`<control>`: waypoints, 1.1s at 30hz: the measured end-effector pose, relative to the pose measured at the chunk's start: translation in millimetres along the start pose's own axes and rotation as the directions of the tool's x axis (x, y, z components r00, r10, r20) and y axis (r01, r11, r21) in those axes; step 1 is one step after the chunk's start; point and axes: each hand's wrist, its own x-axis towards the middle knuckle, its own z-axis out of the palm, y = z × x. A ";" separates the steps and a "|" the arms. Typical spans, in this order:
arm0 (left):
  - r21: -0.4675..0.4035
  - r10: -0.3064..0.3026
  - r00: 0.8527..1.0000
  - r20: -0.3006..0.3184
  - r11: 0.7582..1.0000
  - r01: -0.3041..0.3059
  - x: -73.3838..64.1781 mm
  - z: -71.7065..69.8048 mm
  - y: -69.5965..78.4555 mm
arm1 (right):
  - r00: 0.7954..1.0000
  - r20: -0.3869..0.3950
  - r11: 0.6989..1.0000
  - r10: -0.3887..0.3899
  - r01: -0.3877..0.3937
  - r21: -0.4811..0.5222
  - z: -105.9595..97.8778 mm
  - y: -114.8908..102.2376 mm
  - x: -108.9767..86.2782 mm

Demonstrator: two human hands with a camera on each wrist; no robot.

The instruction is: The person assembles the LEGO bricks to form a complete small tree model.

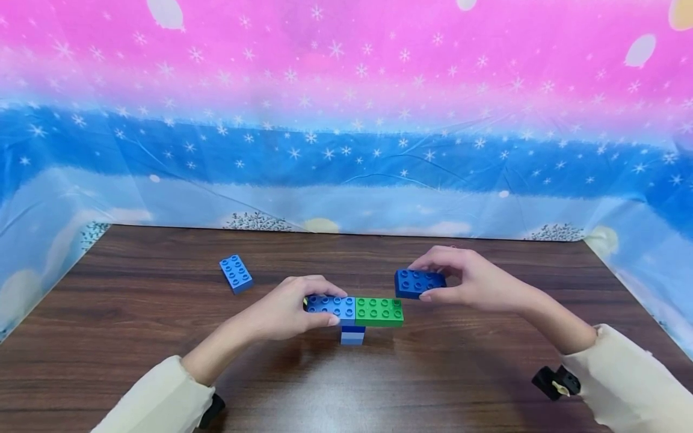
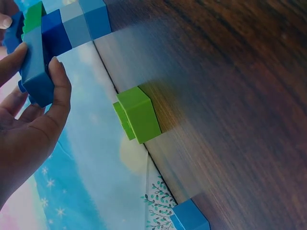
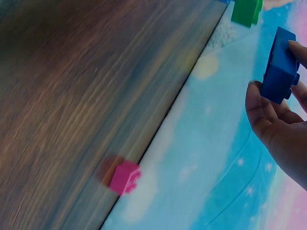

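My left hand [image 1: 287,310] grips a light blue toy building brick [image 1: 346,308] by its long sides, thumb in front and fingers behind. A green brick [image 1: 379,313] sits end to end with it, and both top a narrow column of stacked bricks [image 1: 352,338] in dark and lighter blue. My right hand [image 1: 476,279] pinches a dark blue brick [image 1: 407,284], studs up, above the table and just behind the green brick's right end. In the right wrist view that dark blue brick [image 3: 280,67] is apart from the green one [image 3: 245,12].
A loose blue brick [image 1: 236,273] lies at the back left of the brown wooden table [image 1: 135,300]. The left wrist view also has a lime green brick [image 2: 139,115] on the table, and the right wrist view a pink brick [image 3: 125,177]. A patterned cloth [image 1: 346,162] hangs behind.
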 end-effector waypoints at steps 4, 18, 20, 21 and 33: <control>-0.006 0.002 1.000 0.002 1.000 -0.002 0.5 -0.2 -0.4 | 1.000 0.020 1.000 -0.023 0.023 0.011 7.8 -7.8 6.5; -0.016 0.014 1.000 0.009 1.000 -0.014 0.9 -0.9 0.1 | 0.993 0.060 0.993 -0.097 0.092 0.076 29.9 -18.6 24.4; -0.013 0.015 1.000 0.009 1.000 -0.015 1.0 -0.9 0.1 | 0.993 0.057 0.992 -0.106 0.101 0.076 31.9 -19.5 25.8; -0.012 0.015 1.000 0.008 1.000 -0.014 1.0 -0.9 0.1 | 0.992 0.056 0.992 -0.109 0.105 0.075 32.8 -20.0 26.3; -0.006 0.016 1.000 0.012 1.000 -0.016 0.2 -0.8 -0.7 | 0.993 0.058 0.991 -0.105 0.099 0.094 43.0 -25.8 31.1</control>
